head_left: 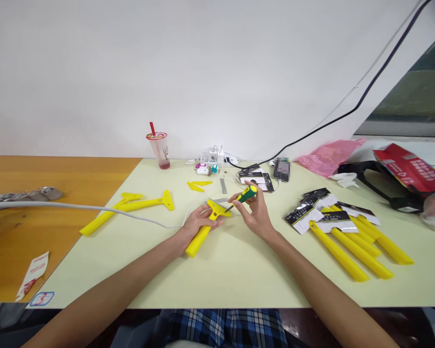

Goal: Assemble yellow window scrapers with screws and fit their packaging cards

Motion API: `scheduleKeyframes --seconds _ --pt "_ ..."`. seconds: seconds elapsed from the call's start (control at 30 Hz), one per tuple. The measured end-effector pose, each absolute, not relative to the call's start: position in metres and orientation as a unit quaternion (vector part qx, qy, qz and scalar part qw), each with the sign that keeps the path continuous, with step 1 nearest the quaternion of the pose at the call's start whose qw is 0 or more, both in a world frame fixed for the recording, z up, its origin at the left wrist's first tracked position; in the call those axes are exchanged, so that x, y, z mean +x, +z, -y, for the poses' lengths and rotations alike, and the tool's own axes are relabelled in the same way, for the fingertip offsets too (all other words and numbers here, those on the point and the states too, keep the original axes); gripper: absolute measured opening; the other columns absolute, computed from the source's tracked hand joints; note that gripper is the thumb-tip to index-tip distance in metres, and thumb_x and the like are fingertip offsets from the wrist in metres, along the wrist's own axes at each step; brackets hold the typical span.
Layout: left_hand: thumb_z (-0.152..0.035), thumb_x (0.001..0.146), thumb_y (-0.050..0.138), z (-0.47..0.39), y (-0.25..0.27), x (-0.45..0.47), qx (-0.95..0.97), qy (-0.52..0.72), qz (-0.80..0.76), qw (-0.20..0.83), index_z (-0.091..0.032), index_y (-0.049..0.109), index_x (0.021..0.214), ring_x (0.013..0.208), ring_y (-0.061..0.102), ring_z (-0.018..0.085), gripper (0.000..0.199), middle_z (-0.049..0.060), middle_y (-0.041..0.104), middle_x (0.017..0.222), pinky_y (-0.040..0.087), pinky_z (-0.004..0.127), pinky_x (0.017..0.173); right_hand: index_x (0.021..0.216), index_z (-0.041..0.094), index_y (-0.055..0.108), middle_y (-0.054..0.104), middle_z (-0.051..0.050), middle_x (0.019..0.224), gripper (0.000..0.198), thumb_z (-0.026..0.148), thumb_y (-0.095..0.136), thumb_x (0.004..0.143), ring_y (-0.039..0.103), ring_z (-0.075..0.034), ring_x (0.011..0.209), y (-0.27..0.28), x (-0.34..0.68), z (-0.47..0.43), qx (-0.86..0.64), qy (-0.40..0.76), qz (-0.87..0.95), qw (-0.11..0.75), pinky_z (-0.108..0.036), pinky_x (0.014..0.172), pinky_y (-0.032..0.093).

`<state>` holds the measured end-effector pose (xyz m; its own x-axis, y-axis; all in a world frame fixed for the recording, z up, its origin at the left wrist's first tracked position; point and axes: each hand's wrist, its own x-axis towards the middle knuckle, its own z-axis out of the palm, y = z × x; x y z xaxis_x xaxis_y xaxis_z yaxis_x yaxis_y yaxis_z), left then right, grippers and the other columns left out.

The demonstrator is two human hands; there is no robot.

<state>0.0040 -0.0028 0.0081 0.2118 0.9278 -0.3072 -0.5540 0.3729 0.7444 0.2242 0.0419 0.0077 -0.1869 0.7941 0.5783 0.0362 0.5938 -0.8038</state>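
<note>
My left hand (196,223) is wrapped round a yellow scraper (200,239), its wide head pointing up and away from me. A thin metal blade (221,199) shows along the head's far edge. Between the fingers of my right hand (255,212) is a green and yellow screwdriver (247,194), tilted, with its shaft reaching down to the right part of the scraper head. Whether the tip sits in a screw is too small to tell. Beyond the hands lie a loose grey blade (223,186) and yellow plastic head pieces (196,186).
Two yellow scraper handles (145,205) lie to the left, under a white cable (94,208). Several carded yellow scrapers (362,253) are heaped at right. A drink cup (160,151), power strip (230,158) and pink bag (329,157) stand along the wall.
</note>
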Motion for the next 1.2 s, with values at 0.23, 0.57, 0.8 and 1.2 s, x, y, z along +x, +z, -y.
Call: scheduleKeyframes --seconds 0.23,0.57,0.8,1.2 --pt "0.003 0.059 0.091 0.005 0.009 0.003 0.262 0.488 -0.376 0.743 -0.018 0.067 0.111 0.131 0.078 0.037 0.061 0.015 0.076 0.144 0.054 0.056 0.127 0.124 0.029 0.060 0.083 -0.004 0.096 0.061 0.061 0.096 0.085 0.085 -0.029 0.096 0.008 0.223 -0.045 -0.340 0.330 0.660 0.584 -0.051 0.099 0.067" --pt "0.000 0.056 0.094 0.005 0.018 0.010 0.261 0.512 -0.341 0.744 -0.021 0.067 0.113 0.140 0.072 0.040 0.066 0.013 0.076 0.143 0.048 0.057 0.131 0.107 0.027 0.070 0.081 -0.008 0.101 0.034 0.057 0.084 0.098 0.079 -0.028 0.094 0.011 0.229 -0.041 -0.345 0.232 0.684 0.600 -0.048 0.091 0.066" --pt "0.003 0.068 0.088 -0.009 0.065 0.042 0.309 0.555 -0.299 0.713 -0.020 0.061 0.110 0.129 0.077 0.034 0.055 0.012 0.074 0.134 0.051 0.059 0.129 0.113 0.027 0.066 0.076 -0.008 0.105 0.021 0.046 0.072 0.108 0.074 -0.028 0.100 0.032 0.241 -0.060 -0.318 0.146 0.688 0.636 -0.049 0.095 0.061" --pt "0.007 0.063 0.084 -0.067 0.088 0.082 0.325 0.579 -0.331 0.670 -0.021 0.059 0.114 0.131 0.071 0.032 0.064 0.014 0.066 0.145 0.056 0.056 0.124 0.097 0.029 0.047 0.055 0.006 0.081 0.050 0.067 0.080 0.096 0.060 -0.014 0.064 0.094 0.293 -0.139 -0.298 0.262 0.443 0.804 -0.035 0.075 0.063"
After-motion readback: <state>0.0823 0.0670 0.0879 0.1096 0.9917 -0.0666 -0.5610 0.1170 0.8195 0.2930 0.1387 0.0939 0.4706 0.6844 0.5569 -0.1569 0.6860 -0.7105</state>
